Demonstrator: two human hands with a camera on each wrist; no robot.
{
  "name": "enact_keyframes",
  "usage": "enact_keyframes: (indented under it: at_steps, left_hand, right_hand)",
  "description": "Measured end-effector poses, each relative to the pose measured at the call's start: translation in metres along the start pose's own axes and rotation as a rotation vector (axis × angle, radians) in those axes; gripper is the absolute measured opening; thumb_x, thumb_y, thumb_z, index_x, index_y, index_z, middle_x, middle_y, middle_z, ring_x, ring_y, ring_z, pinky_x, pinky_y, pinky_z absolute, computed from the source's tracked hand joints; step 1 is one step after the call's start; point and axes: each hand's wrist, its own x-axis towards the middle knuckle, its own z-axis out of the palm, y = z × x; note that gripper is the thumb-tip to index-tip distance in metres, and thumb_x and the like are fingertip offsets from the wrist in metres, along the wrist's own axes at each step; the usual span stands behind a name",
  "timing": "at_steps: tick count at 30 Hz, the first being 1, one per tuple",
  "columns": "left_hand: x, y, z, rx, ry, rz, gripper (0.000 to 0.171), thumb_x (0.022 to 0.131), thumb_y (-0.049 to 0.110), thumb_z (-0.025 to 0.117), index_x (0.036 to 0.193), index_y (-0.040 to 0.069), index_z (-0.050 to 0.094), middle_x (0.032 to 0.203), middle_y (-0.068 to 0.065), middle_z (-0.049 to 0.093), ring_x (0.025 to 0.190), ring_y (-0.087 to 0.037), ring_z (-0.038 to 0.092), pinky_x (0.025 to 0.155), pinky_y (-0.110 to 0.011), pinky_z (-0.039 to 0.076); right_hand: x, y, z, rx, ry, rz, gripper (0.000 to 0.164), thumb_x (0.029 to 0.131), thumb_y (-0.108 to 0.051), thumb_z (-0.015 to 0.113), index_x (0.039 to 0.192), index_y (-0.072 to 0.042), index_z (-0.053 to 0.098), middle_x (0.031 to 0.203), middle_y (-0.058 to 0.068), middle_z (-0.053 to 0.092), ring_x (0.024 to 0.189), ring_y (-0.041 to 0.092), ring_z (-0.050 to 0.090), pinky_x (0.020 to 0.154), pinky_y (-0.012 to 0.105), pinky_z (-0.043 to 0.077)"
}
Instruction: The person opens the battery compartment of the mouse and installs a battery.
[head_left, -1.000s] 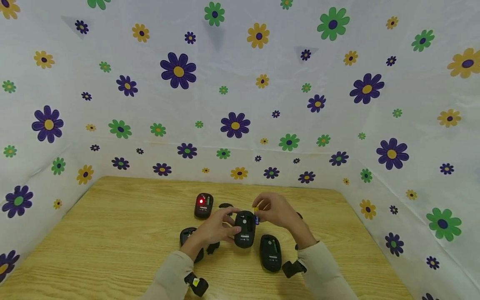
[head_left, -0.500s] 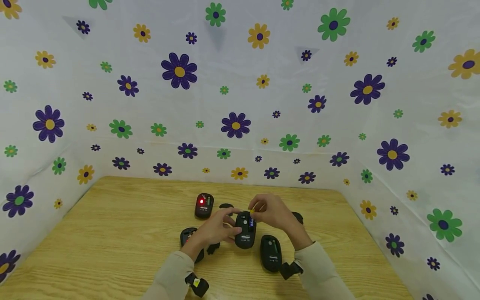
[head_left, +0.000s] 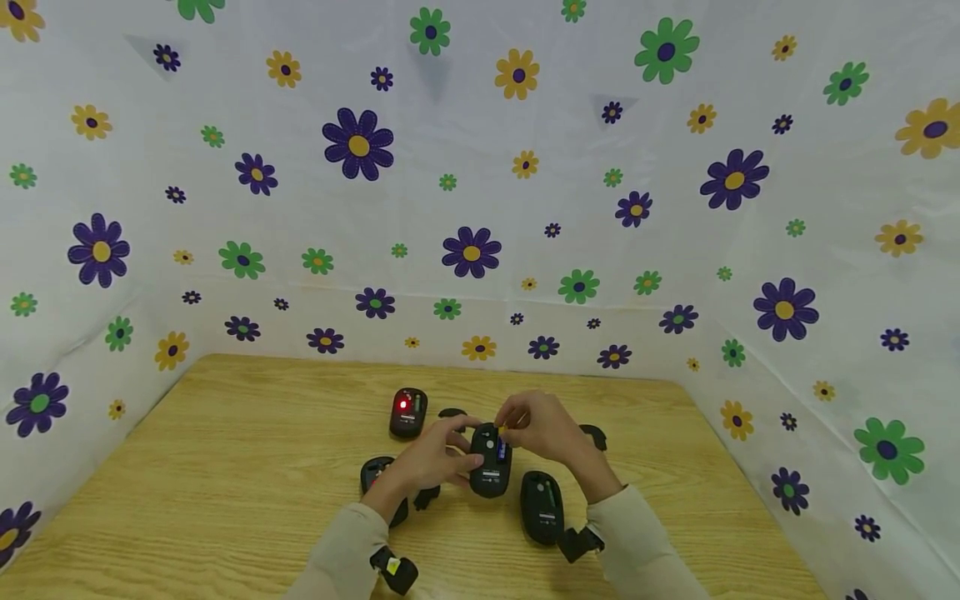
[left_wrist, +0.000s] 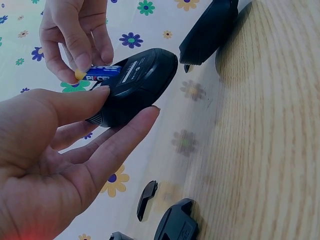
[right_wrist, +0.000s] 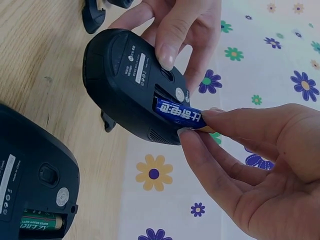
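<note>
My left hand (head_left: 431, 454) grips a black computer mouse (head_left: 489, 482) with its underside up, thumb on the base and fingers round the far side. It is held above the table. Between thumb and fingertips, my right hand (head_left: 547, 427) pinches a blue battery (right_wrist: 175, 113) by its yellow end. In the right wrist view, the battery's other end sits inside the mouse's battery slot while the pinched end sticks out at a tilt. The left wrist view shows the same battery (left_wrist: 102, 73) lying against the mouse (left_wrist: 142, 85).
An overturned mouse glowing red (head_left: 407, 423) lies at the back. Another overturned mouse (head_left: 541, 510) sits at front right, with a green battery (right_wrist: 40, 220) in its slot. My left forearm partly covers a further mouse (head_left: 372, 472). A small black cover (left_wrist: 146, 201) lies nearby.
My right hand has moved left, bringing the battery from beside the mouse into its slot and tipping it lower. The left hand and its mouse have barely moved.
</note>
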Motion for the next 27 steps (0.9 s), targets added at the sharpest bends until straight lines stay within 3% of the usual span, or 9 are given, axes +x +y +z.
enact_keyframes:
  at_steps: [18,22,27]
  left_hand:
    - [0.004,-0.0041,0.0023,0.011,0.007,-0.005,0.055,0.099,0.009,0.069,0.149,0.01,0.049,0.119,-0.021,0.064,0.097,-0.026,0.075,0.076,-0.045,0.067]
    - [0.0042,-0.0036,0.0028,0.005,0.014,-0.01,0.054,0.099,0.009,0.069,0.15,0.011,0.048,0.121,-0.022,0.063,0.096,-0.026,0.075,0.076,-0.045,0.067]
    - [0.0031,-0.001,0.0019,-0.007,0.022,-0.018,0.055,0.1,0.011,0.069,0.15,0.012,0.048,0.124,-0.023,0.062,0.095,-0.025,0.075,0.078,-0.046,0.067]
  right_hand:
    - [-0.0017,0.0054,0.0015,0.008,-0.017,0.008,0.009,0.093,-0.002,0.073,0.097,-0.006,0.079,0.092,0.009,0.077,0.071,0.012,0.069,0.065,0.029,0.062]
    - [-0.0021,0.0059,0.0027,0.019,0.018,0.021,0.011,0.096,-0.009,0.072,0.105,-0.006,0.078,0.096,0.011,0.075,0.074,0.015,0.07,0.064,0.029,0.062]
    - [-0.0013,0.008,0.0068,0.052,0.02,0.064,0.024,0.1,-0.016,0.069,0.119,-0.002,0.072,0.106,0.019,0.075,0.081,0.027,0.075,0.067,0.033,0.065]
